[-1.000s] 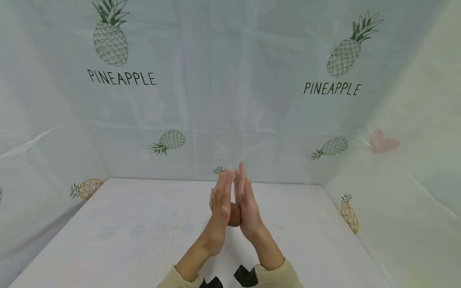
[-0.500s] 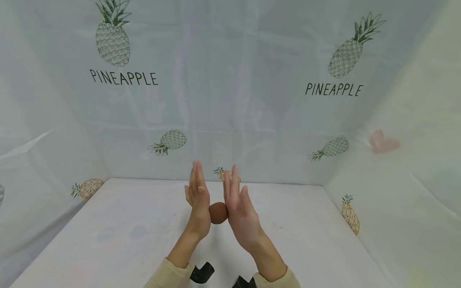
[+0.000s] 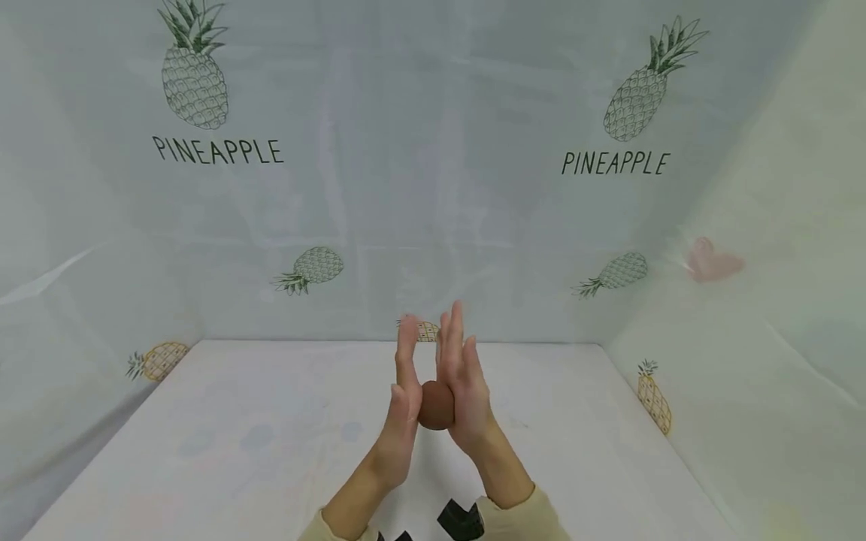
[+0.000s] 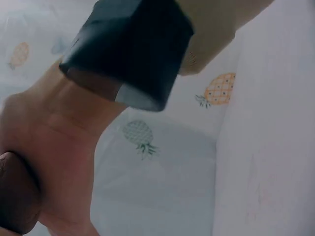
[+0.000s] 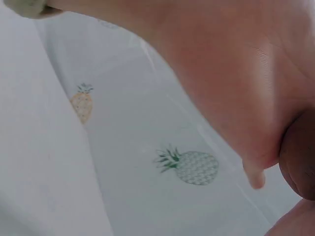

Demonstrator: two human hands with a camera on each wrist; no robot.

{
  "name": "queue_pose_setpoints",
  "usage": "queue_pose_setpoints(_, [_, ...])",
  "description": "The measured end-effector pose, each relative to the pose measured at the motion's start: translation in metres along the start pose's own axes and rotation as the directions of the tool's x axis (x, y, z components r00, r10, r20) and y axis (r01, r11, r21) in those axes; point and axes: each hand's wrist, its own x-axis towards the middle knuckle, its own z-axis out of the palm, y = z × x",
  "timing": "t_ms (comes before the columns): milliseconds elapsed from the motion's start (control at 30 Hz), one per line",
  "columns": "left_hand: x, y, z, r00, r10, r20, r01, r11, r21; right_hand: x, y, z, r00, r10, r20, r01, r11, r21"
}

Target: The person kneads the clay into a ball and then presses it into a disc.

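A brown ball of clay [image 3: 435,405] sits pressed between my two flat palms above the white table [image 3: 237,436]. My left hand [image 3: 404,391] stands upright with straight fingers against the ball's left side. My right hand [image 3: 461,376] mirrors it on the right side, fingers straight and pointing up. The left wrist view catches the brown ball [image 4: 17,194] against the left palm at the lower left. In the right wrist view the ball [image 5: 299,157] shows at the right edge against the right palm.
Pale sheets printed with pineapples [image 3: 192,75] wall in the table at the back and both sides. Black wrist mounts [image 3: 460,520] show at the bottom edge, above cream sleeves.
Half a second ago the palms stood further apart with the left hand farther left; now both have shifted and closed in, the ball rolling between them.
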Motion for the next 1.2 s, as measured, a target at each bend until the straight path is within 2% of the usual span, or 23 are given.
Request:
queue_pose_setpoints(67, [0.001,0.003,-0.006,0.999,0.025,-0.043,-0.025,1.000,0.017,0.001,0.004,0.007,0.999,0.038,0.023,-0.037,0.999,-0.017])
queue_pose_setpoints(133, [0.003,0.003,-0.013,0.992,0.033,-0.118,-0.027,0.998,0.048,0.000,0.005,0.015,0.997,0.067,0.047,-0.066,0.997,-0.032])
queue_pose_setpoints(300, [0.011,-0.003,-0.032,0.946,0.022,-0.323,0.008,0.996,0.093,-0.006,-0.004,0.033,0.988,0.077,0.134,-0.074,0.997,-0.025])
queue_pose_setpoints(400, [0.013,-0.011,-0.037,0.931,-0.020,-0.364,0.063,0.992,0.106,-0.009,-0.013,0.037,0.989,0.019,0.144,-0.020,1.000,0.004])
queue_pose_setpoints(500, [0.011,-0.018,-0.031,0.935,-0.067,-0.349,0.124,0.982,0.144,-0.010,-0.018,0.035,0.995,-0.032,0.099,0.027,0.998,0.052])
queue_pose_setpoints(600, [0.008,-0.019,-0.019,0.956,-0.096,-0.276,0.142,0.978,0.153,-0.008,-0.018,0.027,0.997,-0.070,0.025,0.068,0.994,0.085])
queue_pose_setpoints(700, [0.005,-0.013,-0.007,0.980,-0.113,-0.165,0.131,0.986,0.100,-0.005,-0.016,0.017,0.993,-0.101,-0.057,0.105,0.992,0.072])
queue_pose_setpoints(767, [0.003,-0.008,0.000,0.988,-0.116,-0.100,0.121,0.991,0.048,-0.003,-0.013,0.010,0.986,-0.125,-0.109,0.129,0.991,0.033])
queue_pose_setpoints(867, [0.001,-0.001,0.005,0.996,-0.072,-0.050,0.073,0.997,0.023,0.000,-0.006,0.005,0.978,-0.124,-0.166,0.123,0.992,-0.016])
queue_pose_setpoints(933, [0.001,0.002,0.004,0.999,-0.027,-0.045,0.029,0.999,0.034,0.001,0.000,0.005,0.981,-0.093,-0.169,0.089,0.996,-0.034])
queue_pose_setpoints(1000, [0.002,0.004,0.001,0.998,0.017,-0.063,-0.013,0.998,0.058,0.002,0.007,0.008,0.990,-0.046,-0.131,0.040,0.998,-0.047])
queue_pose_setpoints(1100, [0.005,0.009,-0.009,0.991,0.053,-0.126,-0.045,0.997,0.067,0.002,0.015,0.016,0.998,0.041,-0.039,-0.044,0.996,-0.081])
queue_pose_setpoints(1200, [0.007,0.012,-0.020,0.981,0.058,-0.185,-0.046,0.997,0.064,0.000,0.015,0.026,0.997,0.073,0.029,-0.069,0.991,-0.115])
